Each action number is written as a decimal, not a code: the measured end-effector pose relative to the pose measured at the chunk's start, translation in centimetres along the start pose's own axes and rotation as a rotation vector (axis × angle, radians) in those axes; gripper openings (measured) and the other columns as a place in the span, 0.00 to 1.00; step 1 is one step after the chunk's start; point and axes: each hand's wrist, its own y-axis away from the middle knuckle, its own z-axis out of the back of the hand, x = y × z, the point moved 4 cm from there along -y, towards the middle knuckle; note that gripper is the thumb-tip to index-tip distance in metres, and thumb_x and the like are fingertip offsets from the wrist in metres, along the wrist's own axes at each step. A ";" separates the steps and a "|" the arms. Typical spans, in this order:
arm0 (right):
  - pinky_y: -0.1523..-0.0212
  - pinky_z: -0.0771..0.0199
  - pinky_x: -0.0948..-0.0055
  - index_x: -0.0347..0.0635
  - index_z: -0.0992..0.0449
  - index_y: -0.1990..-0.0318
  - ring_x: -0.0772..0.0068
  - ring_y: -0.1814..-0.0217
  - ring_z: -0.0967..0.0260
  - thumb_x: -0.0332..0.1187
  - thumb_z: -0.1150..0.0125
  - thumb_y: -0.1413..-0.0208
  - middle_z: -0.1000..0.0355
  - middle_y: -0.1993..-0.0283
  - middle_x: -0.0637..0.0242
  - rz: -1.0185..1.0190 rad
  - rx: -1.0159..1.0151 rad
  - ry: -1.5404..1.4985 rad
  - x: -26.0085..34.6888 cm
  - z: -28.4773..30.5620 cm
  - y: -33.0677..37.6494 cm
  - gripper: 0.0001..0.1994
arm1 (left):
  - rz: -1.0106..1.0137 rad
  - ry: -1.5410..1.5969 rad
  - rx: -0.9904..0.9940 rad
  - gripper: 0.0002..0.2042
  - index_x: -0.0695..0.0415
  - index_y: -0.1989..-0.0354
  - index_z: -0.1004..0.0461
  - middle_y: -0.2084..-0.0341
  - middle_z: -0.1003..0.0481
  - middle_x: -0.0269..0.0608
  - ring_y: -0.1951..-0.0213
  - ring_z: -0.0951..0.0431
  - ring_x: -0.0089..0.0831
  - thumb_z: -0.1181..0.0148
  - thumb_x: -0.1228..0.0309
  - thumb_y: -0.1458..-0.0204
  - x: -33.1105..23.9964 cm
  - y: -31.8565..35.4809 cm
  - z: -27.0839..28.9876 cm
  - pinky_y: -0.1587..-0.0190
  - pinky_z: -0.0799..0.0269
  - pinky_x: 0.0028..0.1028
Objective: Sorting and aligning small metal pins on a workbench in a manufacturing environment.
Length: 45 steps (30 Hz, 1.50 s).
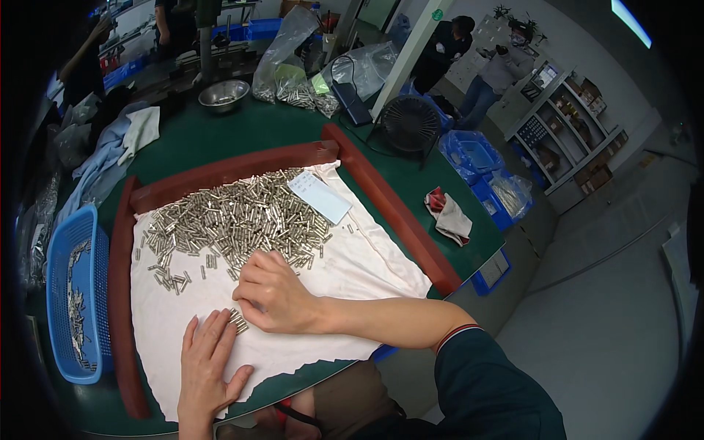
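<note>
My left hand lies flat on a white cloth, fingers stretched out and thumb apart. Its fingertips touch a short row of small silvery metal pins. Just right of that row, my right hand is closed with its fingers curled down. Whatever it may pinch is hidden beneath the fingers. Beyond both hands spreads a large heap of the same kind of metal pins, with a few strays at its near left edge. A pale paper slip rests on the heap's right side.
Dark red bars frame the cloth on three sides. Left stands a blue plastic basket holding metal pieces. Farther back are a metal bowl, bags of parts and a black fan. A crumpled glove or rag lies right.
</note>
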 end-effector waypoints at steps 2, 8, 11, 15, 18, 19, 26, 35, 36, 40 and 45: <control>0.58 0.41 0.65 0.43 0.23 0.74 0.64 0.59 0.37 0.27 0.37 0.60 0.32 0.69 0.68 0.004 -0.002 -0.002 0.0 0.0 0.0 0.03 | 0.012 0.004 0.002 0.31 0.66 0.45 0.30 0.39 0.34 0.53 0.37 0.35 0.50 0.38 0.56 0.54 0.1 0.0 0.0 0.33 0.51 0.52; 0.53 0.41 0.61 0.41 0.22 0.67 0.62 0.55 0.39 0.31 0.34 0.59 0.33 0.64 0.66 0.055 0.134 -0.112 0.8 -0.3 0.1 0.10 | 0.028 0.009 0.009 0.32 0.66 0.44 0.31 0.39 0.34 0.53 0.37 0.36 0.50 0.37 0.55 0.54 0.2 0.0 -0.2 0.32 0.52 0.52; 0.51 0.42 0.60 0.40 0.23 0.64 0.60 0.53 0.40 0.33 0.34 0.59 0.34 0.62 0.64 0.061 0.189 -0.114 0.8 -0.5 0.3 0.13 | 0.034 0.015 0.007 0.32 0.66 0.44 0.31 0.39 0.35 0.53 0.36 0.36 0.50 0.37 0.55 0.54 0.3 0.0 -0.2 0.32 0.53 0.52; 0.52 0.42 0.60 0.39 0.23 0.64 0.60 0.53 0.40 0.33 0.33 0.59 0.34 0.62 0.63 0.057 0.185 -0.086 0.8 -0.6 0.3 0.13 | 0.034 0.010 0.011 0.32 0.67 0.44 0.31 0.38 0.35 0.53 0.36 0.37 0.50 0.37 0.56 0.54 0.3 0.0 -0.2 0.32 0.53 0.52; 0.52 0.42 0.60 0.39 0.23 0.65 0.60 0.53 0.40 0.33 0.33 0.59 0.35 0.63 0.63 0.052 0.183 -0.064 0.7 -0.6 0.4 0.12 | 0.031 0.009 0.009 0.32 0.67 0.44 0.31 0.38 0.35 0.53 0.36 0.37 0.50 0.37 0.56 0.54 0.2 0.0 -0.1 0.32 0.53 0.52; 0.52 0.42 0.60 0.39 0.22 0.66 0.60 0.53 0.40 0.33 0.33 0.58 0.35 0.63 0.63 0.050 0.186 -0.063 0.7 -0.6 0.4 0.12 | 0.029 0.007 0.007 0.32 0.67 0.44 0.31 0.38 0.35 0.53 0.36 0.37 0.50 0.37 0.56 0.54 0.2 -0.1 -0.1 0.32 0.53 0.52; 0.52 0.42 0.60 0.40 0.23 0.67 0.60 0.53 0.40 0.33 0.33 0.58 0.34 0.62 0.64 0.046 0.189 -0.059 0.6 -0.7 0.5 0.11 | 0.034 -0.004 0.003 0.32 0.67 0.43 0.32 0.38 0.36 0.53 0.36 0.37 0.50 0.37 0.56 0.53 0.2 0.0 -0.1 0.32 0.53 0.52; 0.52 0.41 0.61 0.41 0.23 0.66 0.61 0.53 0.39 0.34 0.31 0.54 0.34 0.63 0.65 0.062 0.191 -0.008 0.6 -0.9 0.5 0.11 | 0.040 -0.012 -0.005 0.34 0.68 0.42 0.34 0.38 0.36 0.54 0.35 0.38 0.50 0.36 0.58 0.53 0.2 0.0 -0.1 0.32 0.53 0.51; 0.52 0.41 0.62 0.41 0.23 0.66 0.61 0.53 0.39 0.34 0.31 0.55 0.34 0.63 0.65 0.059 0.185 -0.015 0.6 -0.8 0.5 0.11 | 0.040 -0.012 -0.004 0.34 0.68 0.42 0.34 0.38 0.36 0.54 0.35 0.38 0.50 0.36 0.58 0.53 0.2 0.0 -0.1 0.32 0.53 0.51; 0.53 0.40 0.62 0.40 0.23 0.67 0.61 0.55 0.38 0.32 0.32 0.56 0.33 0.64 0.65 0.061 0.155 -0.051 0.8 -0.7 0.3 0.09 | 0.047 -0.019 0.002 0.34 0.68 0.41 0.35 0.37 0.37 0.54 0.35 0.39 0.50 0.36 0.58 0.53 0.3 0.1 -0.1 0.32 0.53 0.51; 0.53 0.39 0.61 0.40 0.24 0.70 0.61 0.56 0.37 0.29 0.33 0.58 0.33 0.66 0.66 0.074 0.099 -0.033 0.8 -0.5 0.4 0.07 | 0.043 -0.024 -0.001 0.33 0.68 0.41 0.35 0.38 0.37 0.54 0.35 0.39 0.50 0.37 0.59 0.52 0.1 0.0 0.0 0.32 0.53 0.51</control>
